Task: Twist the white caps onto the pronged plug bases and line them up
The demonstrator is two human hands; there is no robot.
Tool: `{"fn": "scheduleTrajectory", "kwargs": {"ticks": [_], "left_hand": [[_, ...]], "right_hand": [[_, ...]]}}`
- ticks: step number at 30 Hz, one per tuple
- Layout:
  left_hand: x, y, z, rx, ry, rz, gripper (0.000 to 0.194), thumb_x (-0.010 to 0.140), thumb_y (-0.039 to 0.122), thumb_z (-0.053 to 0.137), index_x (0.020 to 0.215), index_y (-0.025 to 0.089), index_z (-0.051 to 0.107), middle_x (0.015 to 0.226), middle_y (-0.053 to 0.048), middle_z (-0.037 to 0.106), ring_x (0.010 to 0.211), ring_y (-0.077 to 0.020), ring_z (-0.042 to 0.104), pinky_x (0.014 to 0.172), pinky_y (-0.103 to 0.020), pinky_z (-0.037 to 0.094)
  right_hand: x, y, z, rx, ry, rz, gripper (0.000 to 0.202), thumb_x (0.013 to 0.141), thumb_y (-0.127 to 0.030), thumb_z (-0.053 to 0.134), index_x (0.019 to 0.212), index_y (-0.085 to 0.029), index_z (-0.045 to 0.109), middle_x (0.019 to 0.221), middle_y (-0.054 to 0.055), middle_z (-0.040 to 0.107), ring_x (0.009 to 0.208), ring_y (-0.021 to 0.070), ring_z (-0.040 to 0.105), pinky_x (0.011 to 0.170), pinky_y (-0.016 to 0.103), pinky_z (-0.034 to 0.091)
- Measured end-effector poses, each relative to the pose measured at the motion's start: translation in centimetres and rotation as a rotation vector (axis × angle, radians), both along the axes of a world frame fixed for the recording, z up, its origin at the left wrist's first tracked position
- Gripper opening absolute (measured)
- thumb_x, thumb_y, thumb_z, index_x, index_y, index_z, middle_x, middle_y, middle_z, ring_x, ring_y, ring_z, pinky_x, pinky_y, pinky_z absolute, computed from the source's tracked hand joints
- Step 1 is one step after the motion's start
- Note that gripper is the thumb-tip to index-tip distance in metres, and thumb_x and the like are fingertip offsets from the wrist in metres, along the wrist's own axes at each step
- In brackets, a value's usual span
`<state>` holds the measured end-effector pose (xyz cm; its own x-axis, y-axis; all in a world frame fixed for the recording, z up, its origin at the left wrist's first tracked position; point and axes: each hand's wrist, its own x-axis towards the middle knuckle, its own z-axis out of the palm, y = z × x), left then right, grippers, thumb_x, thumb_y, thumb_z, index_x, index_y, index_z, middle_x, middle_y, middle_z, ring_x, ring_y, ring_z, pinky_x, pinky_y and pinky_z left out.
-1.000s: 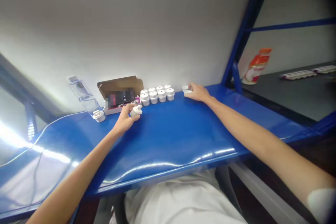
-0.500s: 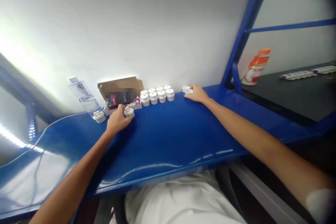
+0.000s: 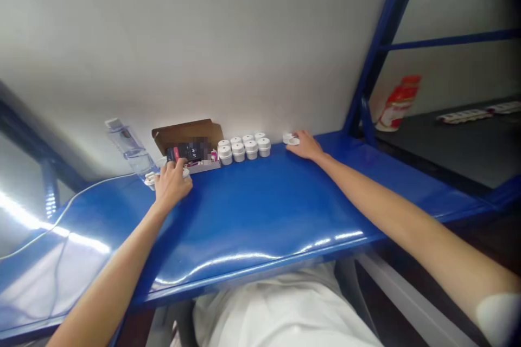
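left hand (image 3: pixel 171 183) curled over a small white part (image 3: pixel 185 172) beside the open cardboard box (image 3: pixel 188 143), right hand (image 3: pixel 304 145) fingertips pinching a white cap (image 3: pixel 290 139) on the blue shelf (image 3: pixel 264 206), white caps in rows (image 3: pixel 243 147) between them

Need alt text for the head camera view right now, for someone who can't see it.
Two bare arms reach across a glossy blue shelf against a white wall. The left hand covers a small white piece beside an open cardboard box; the right hand touches a white cap near a cluster of white caps.

Glossy blue table (image 3: pixel 260 217), white caps (image 3: pixel 244 147), brown cardboard box (image 3: pixel 187 133), red-and-white bottle (image 3: pixel 396 103), grey wall (image 3: pixel 228 38)
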<state>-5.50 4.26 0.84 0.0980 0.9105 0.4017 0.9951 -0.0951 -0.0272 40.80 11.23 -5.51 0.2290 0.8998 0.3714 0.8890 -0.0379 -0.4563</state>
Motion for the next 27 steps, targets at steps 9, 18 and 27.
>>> {"fn": "scheduleTrajectory", "kwargs": {"ticks": [9,18,27], "left_hand": [[-0.6,0.1,0.4,-0.042,0.036,0.036,0.041,0.087,0.029,0.048,0.125,0.024,0.063,0.126,-0.018,0.061,0.119,-0.0402,0.055,0.097,-0.059,0.041],[-1.1,0.4,0.9,-0.078,0.075,0.102,0.04,0.09,0.036,0.046,0.124,0.022,0.06,0.125,-0.018,0.062,0.113,-0.0386,0.061,0.092,-0.054,0.047],[-2.2,0.8,1.0,-0.077,0.108,0.136,0.042,0.089,0.041,0.047,0.122,0.02,0.062,0.122,-0.019,0.064,0.112,-0.0409,0.062,0.09,-0.055,0.048]], "right_hand": [[0.0,0.1,-0.2,0.001,-0.022,0.0,0.051,0.081,-0.052,0.065,0.124,-0.025,0.06,0.133,0.013,0.057,0.11,0.0344,0.063,0.094,0.047,0.051],[0.1,0.2,-0.3,0.006,-0.036,0.01,0.052,0.081,-0.052,0.064,0.126,-0.026,0.061,0.131,0.012,0.058,0.113,0.0342,0.062,0.095,0.047,0.051],[-0.3,0.1,0.0,0.127,-0.113,0.006,0.044,0.081,-0.046,0.066,0.119,-0.024,0.066,0.124,0.013,0.062,0.116,0.0348,0.059,0.102,0.047,0.046]]}}
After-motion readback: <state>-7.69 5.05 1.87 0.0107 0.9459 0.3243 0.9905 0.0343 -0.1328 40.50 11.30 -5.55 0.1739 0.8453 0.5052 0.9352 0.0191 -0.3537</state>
